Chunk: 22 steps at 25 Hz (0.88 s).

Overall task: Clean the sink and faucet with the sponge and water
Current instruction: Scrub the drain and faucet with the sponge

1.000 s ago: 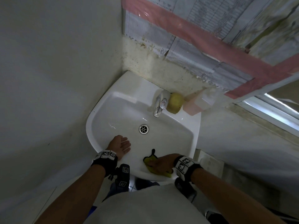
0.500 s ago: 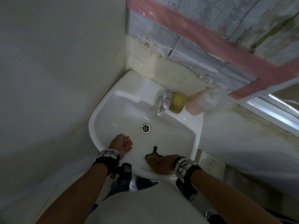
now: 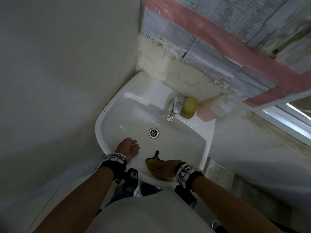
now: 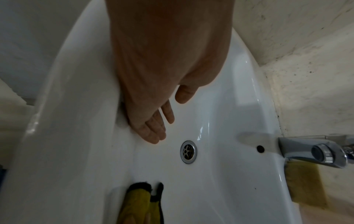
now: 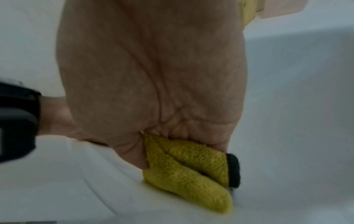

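Nothing has moved: right hand [image 3: 162,168] presses cloth [image 3: 154,161] on sink [image 3: 181,145].

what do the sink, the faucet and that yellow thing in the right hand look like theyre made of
Sink: glossy white glazed ceramic, judging by sharp highlights.
Faucet: chrome-plated metal, mirror-like reflections.
Yellow cloth gripped by the right hand: fuzzy pile with black edging, likely microfibre rather than sponge foam.

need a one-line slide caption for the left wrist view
Open left hand rests inside the white sink near the drain; yellow cloth below, faucet at right.
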Motion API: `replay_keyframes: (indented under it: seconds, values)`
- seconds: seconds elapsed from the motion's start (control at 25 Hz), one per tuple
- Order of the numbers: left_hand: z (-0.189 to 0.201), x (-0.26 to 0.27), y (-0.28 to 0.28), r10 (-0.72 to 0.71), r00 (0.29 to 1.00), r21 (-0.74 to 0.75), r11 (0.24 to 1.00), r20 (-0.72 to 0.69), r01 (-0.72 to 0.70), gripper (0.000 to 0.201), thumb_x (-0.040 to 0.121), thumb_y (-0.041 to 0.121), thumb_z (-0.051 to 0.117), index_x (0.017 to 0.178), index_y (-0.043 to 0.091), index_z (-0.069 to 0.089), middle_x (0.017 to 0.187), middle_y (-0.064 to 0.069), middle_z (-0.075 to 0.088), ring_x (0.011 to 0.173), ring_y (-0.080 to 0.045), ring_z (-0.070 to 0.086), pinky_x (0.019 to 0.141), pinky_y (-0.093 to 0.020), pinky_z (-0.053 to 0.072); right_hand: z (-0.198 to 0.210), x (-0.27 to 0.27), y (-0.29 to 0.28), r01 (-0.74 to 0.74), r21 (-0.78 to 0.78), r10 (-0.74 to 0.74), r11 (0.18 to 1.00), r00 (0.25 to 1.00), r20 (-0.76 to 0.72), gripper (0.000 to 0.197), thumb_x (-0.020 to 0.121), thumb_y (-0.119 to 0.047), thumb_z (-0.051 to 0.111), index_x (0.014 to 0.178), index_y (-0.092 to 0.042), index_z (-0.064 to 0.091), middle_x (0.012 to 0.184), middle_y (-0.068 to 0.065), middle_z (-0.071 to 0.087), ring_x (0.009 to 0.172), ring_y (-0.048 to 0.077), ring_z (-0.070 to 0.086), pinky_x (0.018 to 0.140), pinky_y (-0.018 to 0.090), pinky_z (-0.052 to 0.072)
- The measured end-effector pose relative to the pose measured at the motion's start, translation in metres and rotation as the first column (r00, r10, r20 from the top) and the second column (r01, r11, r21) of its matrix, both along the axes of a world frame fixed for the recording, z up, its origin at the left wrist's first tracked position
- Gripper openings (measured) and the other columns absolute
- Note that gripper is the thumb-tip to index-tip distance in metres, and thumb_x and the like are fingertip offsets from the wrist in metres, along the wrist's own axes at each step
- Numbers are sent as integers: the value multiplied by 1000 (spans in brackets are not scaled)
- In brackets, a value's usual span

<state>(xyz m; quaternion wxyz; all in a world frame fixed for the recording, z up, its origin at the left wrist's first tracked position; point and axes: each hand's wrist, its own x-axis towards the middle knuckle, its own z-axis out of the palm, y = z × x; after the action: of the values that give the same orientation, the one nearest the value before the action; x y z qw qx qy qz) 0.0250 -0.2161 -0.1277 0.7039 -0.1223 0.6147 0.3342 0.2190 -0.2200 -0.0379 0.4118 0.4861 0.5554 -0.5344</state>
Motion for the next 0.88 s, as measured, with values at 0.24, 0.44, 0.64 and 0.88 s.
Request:
replay_keyframes:
  seconds: [0.24, 0.44, 0.64, 0.88]
  values:
    - [-1, 1, -2, -31, 999, 12, 999, -13, 31, 38, 105, 24, 43, 129, -2, 58, 123, -20, 58, 110, -32, 56, 97, -42, 46, 5, 8, 15, -263, -55, 263, 963, 965, -9, 49, 110, -46, 28, 151, -20, 40, 127, 7, 49, 97, 17, 42, 96, 35, 32]
    - [-2, 0, -3, -41, 999, 22, 999, -34, 42, 33, 105, 23, 43, 120, -1, 59, 112, -18, 61, 94, -27, 61, 98, -42, 47, -29, -17, 6, -151, 29, 153, 988, 984, -93, 46, 107, -48, 39, 145, -23, 46, 113, -7, 41, 107, 16, 32, 87, 28, 30]
    - [-1, 1, -1, -55, 998, 14, 998, -42, 56, 32, 105, 23, 44, 119, -1, 59, 102, -15, 62, 89, -26, 61, 95, -41, 47, -46, 3, 20, -263, 24, 263, 964, 965, 7, 72, 90, -75, 39, 131, -19, 59, 116, 6, 64, 96, 19, 47, 92, 35, 39]
    - [1, 1, -1, -72, 997, 12, 997, -30, 72, 32, 105, 23, 44, 120, -2, 59, 113, -18, 61, 95, -30, 61, 86, -42, 49, -39, -31, 22, -179, 39, 181, 983, 981, -64, 52, 107, -53, 34, 148, -22, 42, 128, 2, 51, 92, 15, 43, 90, 31, 29]
